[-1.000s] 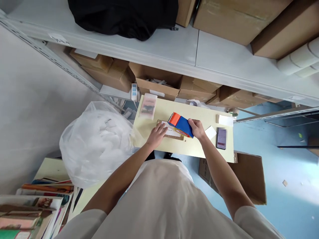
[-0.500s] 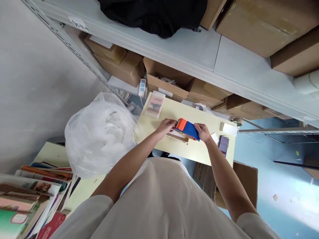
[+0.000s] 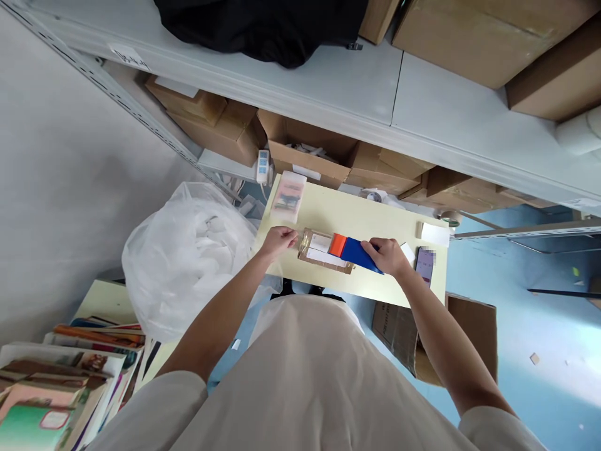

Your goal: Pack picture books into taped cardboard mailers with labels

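My right hand (image 3: 385, 255) is wrapped around the blue handle end of a tape dispenser (image 3: 359, 254), whose orange part points left. The dispenser lies over the right part of a flat cardboard parcel (image 3: 322, 250), which has white paper on top and shiny brown tape at its left end. Just left of the parcel, my left hand (image 3: 279, 241) is closed in a pinch. What its fingertips hold, if anything, is too small to make out. Both the parcel and my hands are over a pale yellow table (image 3: 375, 216).
A bubble-wrapped item (image 3: 288, 197) lies at the table's back left. On the right are a phone (image 3: 425, 266) and white cards (image 3: 434, 234). A big plastic bag (image 3: 188, 263) stands left, an opened carton (image 3: 469, 338) below right. A shelf (image 3: 282, 88) with boxes overhangs the back.
My left hand has moved left, away from the dispenser's front end. The dispenser has come down toward the parcel in my right hand, and more of the parcel shows.
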Available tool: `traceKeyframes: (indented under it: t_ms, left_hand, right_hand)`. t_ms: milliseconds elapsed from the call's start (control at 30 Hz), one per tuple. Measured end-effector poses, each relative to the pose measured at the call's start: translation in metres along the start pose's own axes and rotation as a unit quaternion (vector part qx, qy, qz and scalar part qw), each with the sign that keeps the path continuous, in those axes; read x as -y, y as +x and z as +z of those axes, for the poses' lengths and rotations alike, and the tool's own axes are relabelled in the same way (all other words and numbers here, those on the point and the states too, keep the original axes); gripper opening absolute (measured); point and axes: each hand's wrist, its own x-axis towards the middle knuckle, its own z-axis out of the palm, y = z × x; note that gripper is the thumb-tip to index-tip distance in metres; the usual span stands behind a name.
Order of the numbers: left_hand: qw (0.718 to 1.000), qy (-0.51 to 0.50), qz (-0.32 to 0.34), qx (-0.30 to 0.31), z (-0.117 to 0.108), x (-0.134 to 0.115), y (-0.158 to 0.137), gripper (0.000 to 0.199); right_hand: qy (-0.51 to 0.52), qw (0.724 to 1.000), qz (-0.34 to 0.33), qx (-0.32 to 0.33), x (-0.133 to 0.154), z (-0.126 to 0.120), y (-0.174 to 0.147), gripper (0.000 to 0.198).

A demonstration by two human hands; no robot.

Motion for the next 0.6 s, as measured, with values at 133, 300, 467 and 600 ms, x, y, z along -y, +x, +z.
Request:
traceKeyframes:
  t_ms: [133,300,467,600]
  left_hand:
    - [1.000,-0.017,-0.012,0.009,-0.014,0.012,-0.009,0.032]
    - [1.000,0.010,-0.005,0.018,-0.016,0.030,-0.009,0.032]
    - [0.998,0.062,0.013,-0.013,-0.007,0.050,0.008,0.028]
    - [0.995,0.086,0.033,-0.047,0.003,0.058,0.021,0.019]
  right_hand:
    - [-0.022,1.000,0.003,0.009,-0.007,0.010,-0.012,0.049]
    - [-0.072,0.997,0.007,0.017,0.001,0.018,-0.012,0.050]
    - [-0.111,0.994,0.017,-0.002,0.006,0.022,-0.010,0.047]
    - [-0.122,0.992,0.019,-0.018,0.006,0.023,-0.006,0.049]
